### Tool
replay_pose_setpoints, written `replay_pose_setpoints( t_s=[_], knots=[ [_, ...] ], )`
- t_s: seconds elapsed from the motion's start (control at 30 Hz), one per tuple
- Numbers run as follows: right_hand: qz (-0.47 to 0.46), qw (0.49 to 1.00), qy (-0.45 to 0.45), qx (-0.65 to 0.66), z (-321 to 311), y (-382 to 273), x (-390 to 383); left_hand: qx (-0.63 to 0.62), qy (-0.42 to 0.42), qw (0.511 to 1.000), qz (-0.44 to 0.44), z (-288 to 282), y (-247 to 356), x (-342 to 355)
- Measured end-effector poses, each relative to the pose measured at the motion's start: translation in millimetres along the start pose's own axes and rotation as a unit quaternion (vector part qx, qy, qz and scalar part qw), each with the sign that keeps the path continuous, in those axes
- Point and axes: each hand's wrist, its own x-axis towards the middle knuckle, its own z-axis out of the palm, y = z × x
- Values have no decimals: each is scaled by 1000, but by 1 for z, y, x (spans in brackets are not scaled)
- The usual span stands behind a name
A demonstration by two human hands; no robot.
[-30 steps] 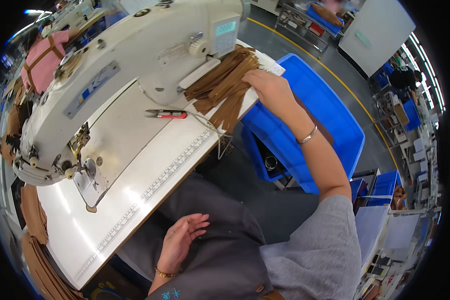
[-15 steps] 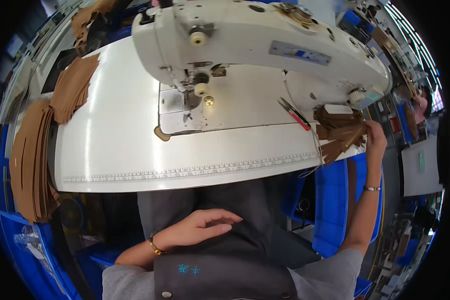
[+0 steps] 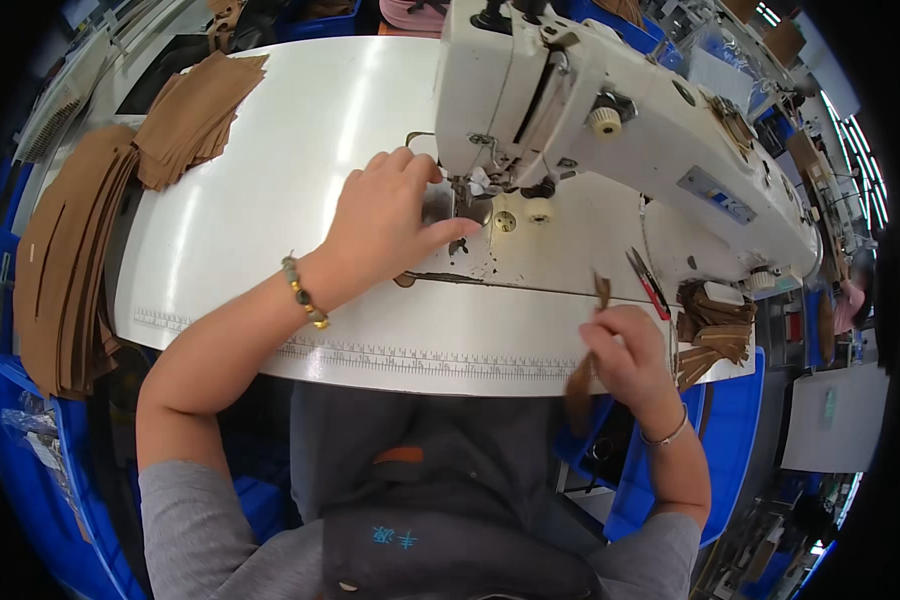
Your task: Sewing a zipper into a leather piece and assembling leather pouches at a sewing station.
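Note:
My left hand [image 3: 390, 220] is at the needle area of the white sewing machine [image 3: 670, 140], fingers apart and bent beside the presser foot [image 3: 458, 200], thumb out over the needle plate. Whether it touches the foot I cannot tell. My right hand [image 3: 625, 355] pinches a narrow brown strip [image 3: 580, 385] above the front edge of the white table [image 3: 200, 270]; the strip's lower part hangs over that edge. To the right of this hand lie thread snips [image 3: 652, 292] with red handles and a pile of similar brown strips [image 3: 715, 330].
Stacks of cut brown pieces [image 3: 65, 260] lie along the table's left end and back left [image 3: 190, 120]. Blue bins [image 3: 90, 510] stand below at left and beside me at right [image 3: 730, 430]. A co-worker in pink [image 3: 848, 305] is in the far right background.
My left hand has moved from over my lap up to the needle area. My right hand has left the pile, moving left and toward me with a brown strip in it. The view has turned.

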Motion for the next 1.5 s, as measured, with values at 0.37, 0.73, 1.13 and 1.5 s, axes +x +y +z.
replay_pose_setpoints(
  t_s=[0.37, 0.73, 1.13, 1.5],
  knots=[
    [-100, 990, 26, 101, 51, -4, 98, -54, -111, 992, -33, -14, -31, 2],
    [305, 905, 92, 282, 35, -56, 121, -26, -140, 990, -11, -10, -22, -5],
    [16, 993, 96, 72, 20, -49, 91, 35, -122, 991, -27, -9, -28, -2],
    [-127, 992, 4, 8, 67, 2, 88, 150, -82, 985, 7, -12, -23, -6]
  ],
)
